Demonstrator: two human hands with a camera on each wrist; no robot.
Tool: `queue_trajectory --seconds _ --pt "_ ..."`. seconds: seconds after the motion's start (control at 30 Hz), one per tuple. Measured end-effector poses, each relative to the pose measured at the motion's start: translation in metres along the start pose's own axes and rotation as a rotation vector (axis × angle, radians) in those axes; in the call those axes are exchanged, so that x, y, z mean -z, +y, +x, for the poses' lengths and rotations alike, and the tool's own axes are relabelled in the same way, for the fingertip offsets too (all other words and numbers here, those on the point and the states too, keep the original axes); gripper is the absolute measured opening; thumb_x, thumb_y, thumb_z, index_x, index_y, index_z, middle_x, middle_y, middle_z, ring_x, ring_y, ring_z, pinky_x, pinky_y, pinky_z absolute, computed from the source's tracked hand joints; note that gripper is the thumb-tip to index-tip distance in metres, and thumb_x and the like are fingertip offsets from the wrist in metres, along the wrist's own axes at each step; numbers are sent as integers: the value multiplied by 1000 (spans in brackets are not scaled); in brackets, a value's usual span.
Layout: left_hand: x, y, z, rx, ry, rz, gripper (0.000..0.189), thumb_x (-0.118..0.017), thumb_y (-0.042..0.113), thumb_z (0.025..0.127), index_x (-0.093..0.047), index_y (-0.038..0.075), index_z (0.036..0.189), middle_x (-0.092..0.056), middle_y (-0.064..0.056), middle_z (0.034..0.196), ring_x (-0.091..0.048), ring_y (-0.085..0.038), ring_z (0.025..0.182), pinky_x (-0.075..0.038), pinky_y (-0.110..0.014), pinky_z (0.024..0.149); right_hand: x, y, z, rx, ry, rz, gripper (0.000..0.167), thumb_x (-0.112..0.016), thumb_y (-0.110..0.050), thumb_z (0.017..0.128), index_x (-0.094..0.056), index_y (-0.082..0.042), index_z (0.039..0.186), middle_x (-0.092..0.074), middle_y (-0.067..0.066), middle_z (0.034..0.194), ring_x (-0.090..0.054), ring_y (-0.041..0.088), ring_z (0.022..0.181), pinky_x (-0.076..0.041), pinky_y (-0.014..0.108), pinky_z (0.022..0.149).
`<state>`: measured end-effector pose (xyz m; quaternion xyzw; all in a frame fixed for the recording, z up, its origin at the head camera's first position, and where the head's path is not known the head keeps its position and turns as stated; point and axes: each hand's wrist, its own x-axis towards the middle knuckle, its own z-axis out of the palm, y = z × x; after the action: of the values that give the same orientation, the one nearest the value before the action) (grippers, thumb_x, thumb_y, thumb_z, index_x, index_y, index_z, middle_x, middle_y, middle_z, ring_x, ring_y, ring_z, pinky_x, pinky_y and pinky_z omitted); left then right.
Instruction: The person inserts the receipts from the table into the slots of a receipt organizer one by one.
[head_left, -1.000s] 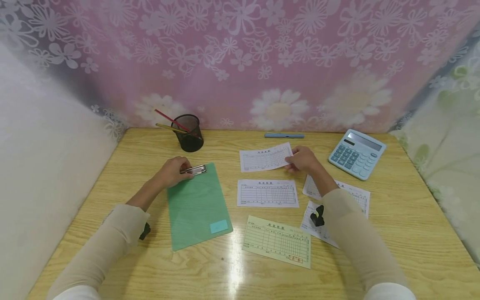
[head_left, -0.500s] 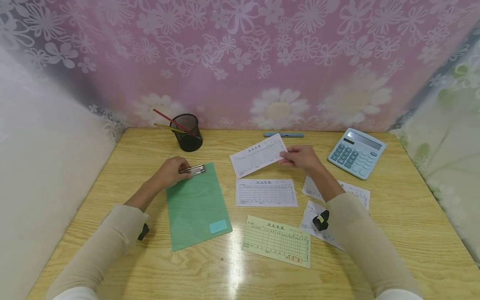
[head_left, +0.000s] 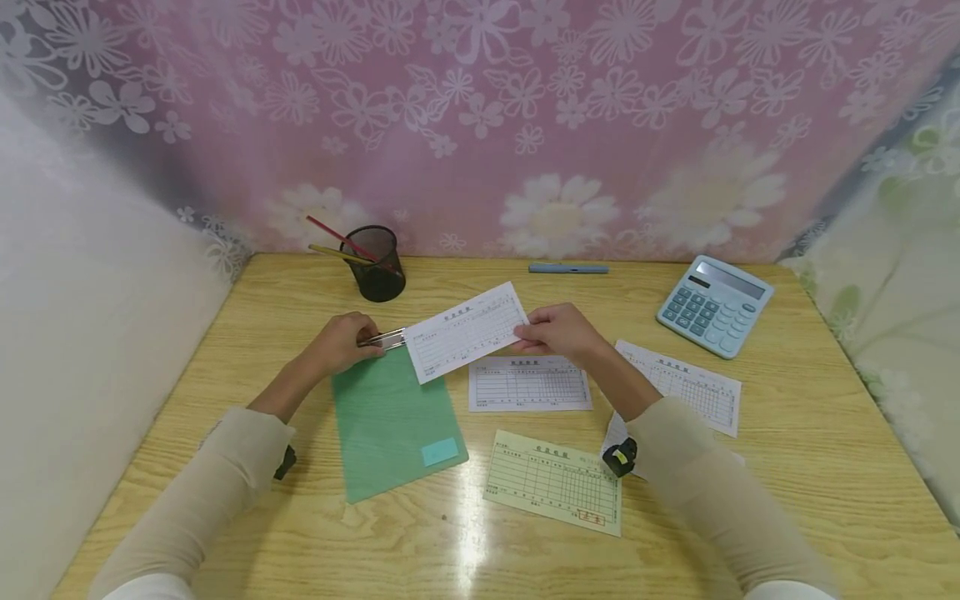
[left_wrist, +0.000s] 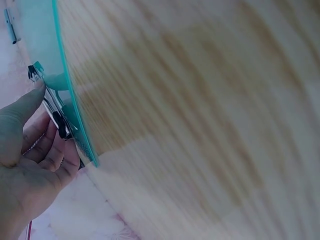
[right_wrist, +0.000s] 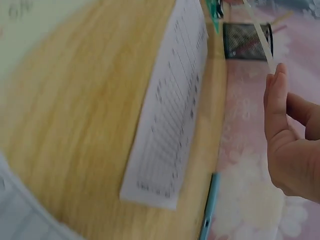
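My left hand [head_left: 347, 342] grips the metal clip [head_left: 386, 339] at the top of a green clipboard [head_left: 390, 425], thumb and fingers on either side of it. In the left wrist view that clip [left_wrist: 55, 107] sits between thumb and fingertips. My right hand [head_left: 558, 333] pinches the right end of a white receipt slip [head_left: 467, 329]. The slip's left end overlaps the clipboard's top right corner, beside the clip. From the right wrist, the held slip [right_wrist: 259, 35] shows nearly edge-on, raised off the table. A blue sticky note [head_left: 439, 452] marks the clipboard's lower right.
Another white slip [head_left: 529, 393] lies below the held one, with a yellow slip [head_left: 553, 483] nearer. More white slips [head_left: 697, 392] lie partly under the right forearm. A calculator [head_left: 714, 307], a blue pen [head_left: 567, 268] and a mesh pencil cup [head_left: 382, 279] stand farther back.
The right hand has carried the white slip left, from behind the other white slip to the clipboard's top corner, tilting it on the way. The left hand stays on the clip.
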<state>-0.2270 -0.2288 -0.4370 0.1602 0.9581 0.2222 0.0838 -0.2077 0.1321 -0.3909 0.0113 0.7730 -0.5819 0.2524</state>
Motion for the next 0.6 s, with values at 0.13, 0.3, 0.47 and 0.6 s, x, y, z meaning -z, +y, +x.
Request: queue_trajectory --seconds 0.13,0.3,0.47,0.6 --pt "0 -2 1 6 -7 11 30 -74 24 84 -63 2 101 -62 -10 97 -57 -20 85 -47 -37 76 -27 1 4 -39 -31 -67 18 -56 -13 96 -60 3 102 -72 13 88 -72 18 80 -56 37 82" --pt "1 0 0 12 -9 21 30 -73 24 84 -64 3 102 -62 -9 95 -55 -20 83 -46 -36 75 -55 3 12 -111 -77 -94 15 -58 -12 94 -62 1 100 -73 13 86 -72 19 76 -58 31 72" --pt "1 2 -1 7 -14 38 30 -72 24 85 -64 2 103 -62 -9 96 -54 -20 84 -45 -36 76 -78 -1 18 -157 -108 -52 15 -58 -10 94 -64 4 98 -73 16 86 -72 19 71 -58 28 67" --pt "2 2 -1 -1 -18 54 31 -72 24 85 -63 2 104 -63 -10 96 -55 -21 85 -46 -38 78 -92 -2 22 -177 -108 0 16 -58 -8 94 -63 6 99 -72 19 90 -73 21 73 -58 29 68"
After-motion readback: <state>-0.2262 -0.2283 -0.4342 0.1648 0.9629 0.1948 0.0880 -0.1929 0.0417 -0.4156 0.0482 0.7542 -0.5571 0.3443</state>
